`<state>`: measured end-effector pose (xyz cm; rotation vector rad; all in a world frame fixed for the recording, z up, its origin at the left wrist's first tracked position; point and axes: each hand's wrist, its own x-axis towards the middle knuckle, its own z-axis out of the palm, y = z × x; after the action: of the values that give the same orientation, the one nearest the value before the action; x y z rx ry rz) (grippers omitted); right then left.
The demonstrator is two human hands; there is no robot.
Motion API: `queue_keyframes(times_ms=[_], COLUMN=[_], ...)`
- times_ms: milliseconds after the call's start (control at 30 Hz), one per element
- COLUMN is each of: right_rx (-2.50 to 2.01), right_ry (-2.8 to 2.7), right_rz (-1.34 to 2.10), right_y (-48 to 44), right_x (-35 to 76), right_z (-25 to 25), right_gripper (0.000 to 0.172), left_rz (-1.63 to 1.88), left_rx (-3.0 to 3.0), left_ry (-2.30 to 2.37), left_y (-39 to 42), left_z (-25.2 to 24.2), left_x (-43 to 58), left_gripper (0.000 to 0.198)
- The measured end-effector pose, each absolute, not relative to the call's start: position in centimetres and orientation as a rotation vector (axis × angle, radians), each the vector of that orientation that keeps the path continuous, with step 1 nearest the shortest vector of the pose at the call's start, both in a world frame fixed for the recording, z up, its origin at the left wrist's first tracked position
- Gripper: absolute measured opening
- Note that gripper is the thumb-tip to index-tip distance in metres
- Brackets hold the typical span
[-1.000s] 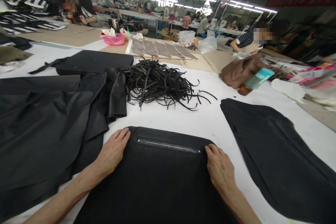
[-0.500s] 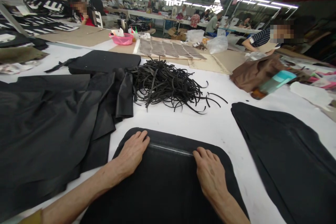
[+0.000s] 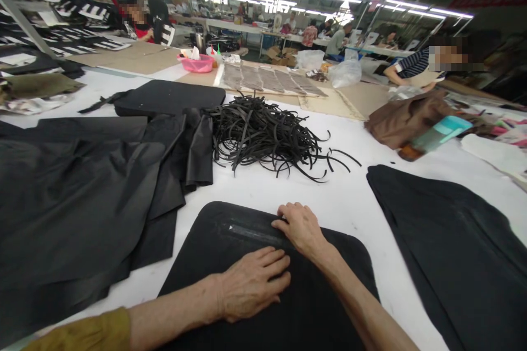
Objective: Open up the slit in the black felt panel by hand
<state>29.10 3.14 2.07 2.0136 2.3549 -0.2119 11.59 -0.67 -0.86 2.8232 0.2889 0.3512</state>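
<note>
In front of me lies a black sheet piece (image 3: 214, 263) with rounded far corners, and a shiny strip (image 3: 251, 233) runs near its far edge. My left hand (image 3: 257, 283) rests flat on the middle of the piece, fingers stretched out to the right. At the far edge, right of the middle, is my right hand (image 3: 302, 227). Its fingers bend over that edge, with the thumb on the near side; the fingertips are partly hidden. Past the piece sits a tangled heap of thin black strips (image 3: 263, 134).
Black sheets (image 3: 82, 192) lie on the left, and a black stack (image 3: 448, 236) on the right. Behind are a black rounded pad (image 3: 168, 97), a pink basket (image 3: 196, 64), a brown bag (image 3: 405, 120) and a teal-lidded bottle (image 3: 436, 140). Co-workers (image 3: 415, 66) sit farther back.
My left hand has moved right and nearer, from the far left of the piece to its middle. My right hand has shifted left and away, up to the far edge.
</note>
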Motion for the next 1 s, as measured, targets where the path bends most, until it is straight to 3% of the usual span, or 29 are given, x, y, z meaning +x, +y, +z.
queue_keyframes(times_ms=[100,233,433,667,800,1000], right_rx=[1.971,1.984,2.153,2.004,1.982,2.03], right_ry=[2.368,2.438,2.582,2.626,2.669,2.653], right_rz=[-0.294,-0.348,0.336,0.403,0.458,0.8], right_y=[3.2,2.0,0.1,-1.1,-1.3,-1.5], right_x=[30.2,31.5,31.1,30.4,30.4,30.9], right_z=[2.4,3.5,6.0,7.9,8.6,8.5], right_gripper=[0.021,0.012,0.012,0.01,0.013,0.018], left_rz=[0.326,0.294,0.289,0.361,0.267,0.288], left_rx=[2.773,2.736,2.741,2.353,2.305,2.321], left_ry=[0.359,0.409,0.403,0.786,0.77,0.746], left_y=[-0.6,-0.7,-0.8,0.5,1.5,1.9], left_z=[-1.1,-1.3,-1.1,2.9,1.8,-0.4], left_x=[11.3,11.3,11.2,14.4,17.2,17.1], left_gripper=[0.041,0.041,0.037,0.028,0.026,0.023])
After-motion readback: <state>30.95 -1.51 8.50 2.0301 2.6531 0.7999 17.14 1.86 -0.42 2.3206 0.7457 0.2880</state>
